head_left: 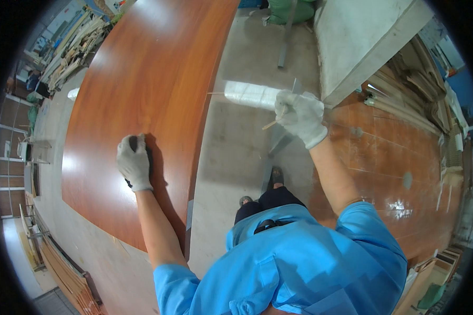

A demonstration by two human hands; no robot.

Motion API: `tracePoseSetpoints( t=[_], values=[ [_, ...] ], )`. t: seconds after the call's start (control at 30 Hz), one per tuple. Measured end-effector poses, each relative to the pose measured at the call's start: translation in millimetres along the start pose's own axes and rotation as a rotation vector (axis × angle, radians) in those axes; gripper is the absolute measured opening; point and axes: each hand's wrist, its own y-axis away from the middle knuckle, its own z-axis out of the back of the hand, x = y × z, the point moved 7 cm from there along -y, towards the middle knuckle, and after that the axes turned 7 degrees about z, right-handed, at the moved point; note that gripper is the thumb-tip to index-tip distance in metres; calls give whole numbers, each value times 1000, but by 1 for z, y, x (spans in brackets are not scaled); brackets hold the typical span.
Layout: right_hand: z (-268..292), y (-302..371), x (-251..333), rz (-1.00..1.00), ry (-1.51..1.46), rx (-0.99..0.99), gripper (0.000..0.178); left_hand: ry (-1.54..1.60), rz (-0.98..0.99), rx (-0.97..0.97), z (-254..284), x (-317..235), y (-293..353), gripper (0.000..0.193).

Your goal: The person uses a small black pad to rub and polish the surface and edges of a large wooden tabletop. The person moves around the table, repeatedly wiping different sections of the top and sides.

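Note:
A long, glossy reddish-brown wooden panel (157, 68) stretches away in front of me on the left. My left hand (135, 163), in a pale glove with dark patches, rests on its surface near the right edge. Its fingers are curled in, and whatever lies under them is hidden. Out over the grey floor, right of the panel, my right hand (301, 113) is raised in a white glove. Its fingers close round a thin stick-like tool (268, 125), whose pale wooden end pokes out below; a slim tip shows above the fist. The tool's exact kind is unclear.
A white pillar (357, 42) stands at the far right, beside stacked boards and rolls (404, 113). Shiny reddish-brown panels (383, 168) lie to my right. A green sack (291, 11) sits at the far end. Scrap wood strips (79, 50) are heaped at far left.

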Motion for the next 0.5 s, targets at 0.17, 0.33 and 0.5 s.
tracePoseSetpoints(
  t=[0.17,0.33,0.5],
  values=[
    [7,-16,-16,-149,-533,82,16,-20,-267,102,-7,-77,52,26],
    [40,-55,-27,-94,-732,280,19,65,-204,168,-16,-125,60,23],
    [121,-110,-78,-196,-718,320,13,98,-38,167,-31,-143,51,22]
  ],
)
